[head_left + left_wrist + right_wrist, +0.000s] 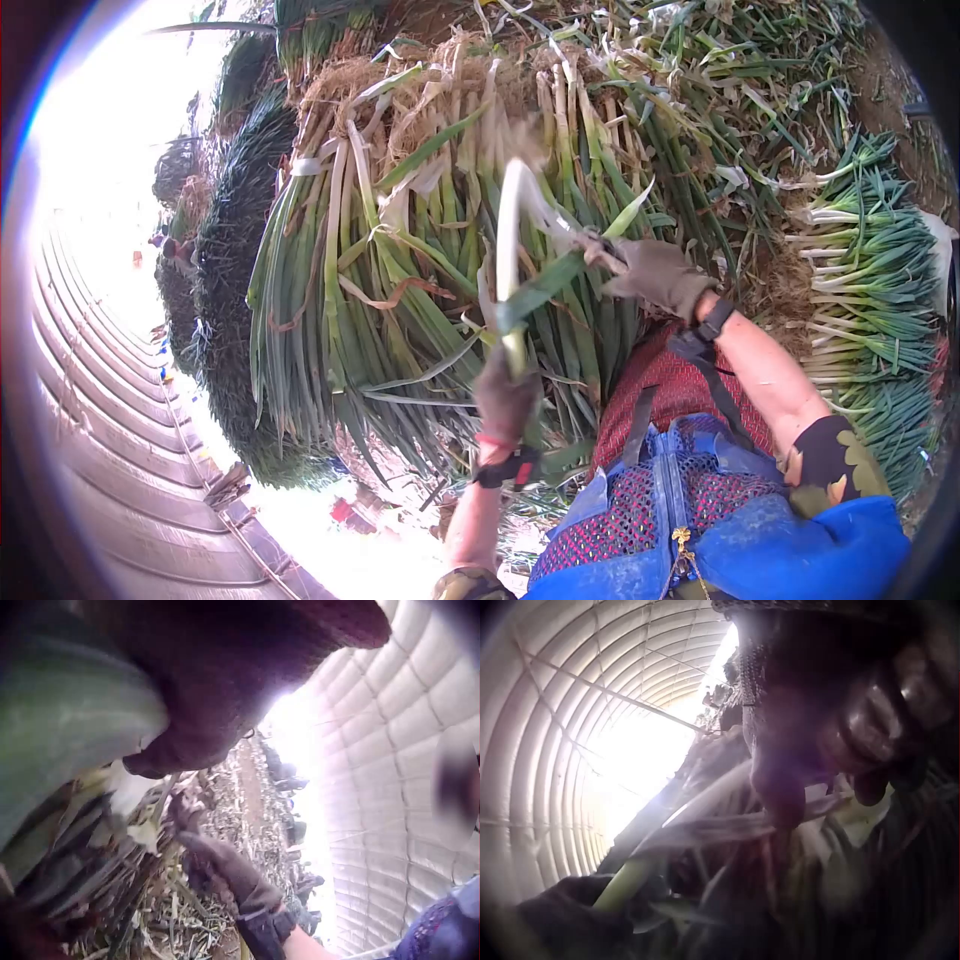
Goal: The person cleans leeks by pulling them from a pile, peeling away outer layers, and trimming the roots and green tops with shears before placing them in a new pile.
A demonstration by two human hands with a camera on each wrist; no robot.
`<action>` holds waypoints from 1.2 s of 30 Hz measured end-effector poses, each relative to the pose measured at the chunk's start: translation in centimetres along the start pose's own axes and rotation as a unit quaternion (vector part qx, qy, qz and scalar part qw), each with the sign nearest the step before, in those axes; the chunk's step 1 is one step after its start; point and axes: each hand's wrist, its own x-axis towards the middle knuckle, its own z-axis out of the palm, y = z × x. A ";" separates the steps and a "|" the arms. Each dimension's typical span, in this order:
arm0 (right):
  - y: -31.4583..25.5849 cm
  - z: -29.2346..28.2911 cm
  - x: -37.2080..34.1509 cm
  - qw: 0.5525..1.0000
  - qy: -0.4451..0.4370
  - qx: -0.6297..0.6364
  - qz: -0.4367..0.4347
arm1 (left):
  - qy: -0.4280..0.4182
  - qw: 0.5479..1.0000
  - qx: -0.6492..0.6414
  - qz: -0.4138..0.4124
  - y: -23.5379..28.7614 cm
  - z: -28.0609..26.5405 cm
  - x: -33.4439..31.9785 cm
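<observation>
My gloved left hand (507,400) grips a long green onion stalk (509,240) by its green part, its white end pointing up, away from my body. To the right, my gloved right hand (655,275) pinches a thin strip of outer leaf (545,215) that runs to the white part of the stalk. In the right wrist view the curled fingers of the right hand (817,727) hold this strip beside the pale stalk (626,883). The left wrist view shows the left hand (217,675) close up, with a green leaf (67,720) in front.
A broad pile of green onions (420,230) lies beneath both hands, roots away from me. Cleaned onions with white stems (850,270) are stacked at the right. Loose leaves (720,60) cover the ground at the upper right. More dark green bundles (245,230) stand at the left.
</observation>
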 end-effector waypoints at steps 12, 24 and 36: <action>7.2 -0.7 -1.7 0.992 0.052 -0.079 0.081 | 0.228 0.919 0.298 0.123 0.5 -26.1 11.1; 9.8 -4.1 6.2 0.991 0.065 -0.111 0.024 | -0.062 0.978 0.044 0.193 5.0 16.4 27.0; 14.0 -5.1 5.9 0.995 0.029 -0.073 0.055 | -0.031 0.950 0.310 -0.025 9.8 25.4 29.6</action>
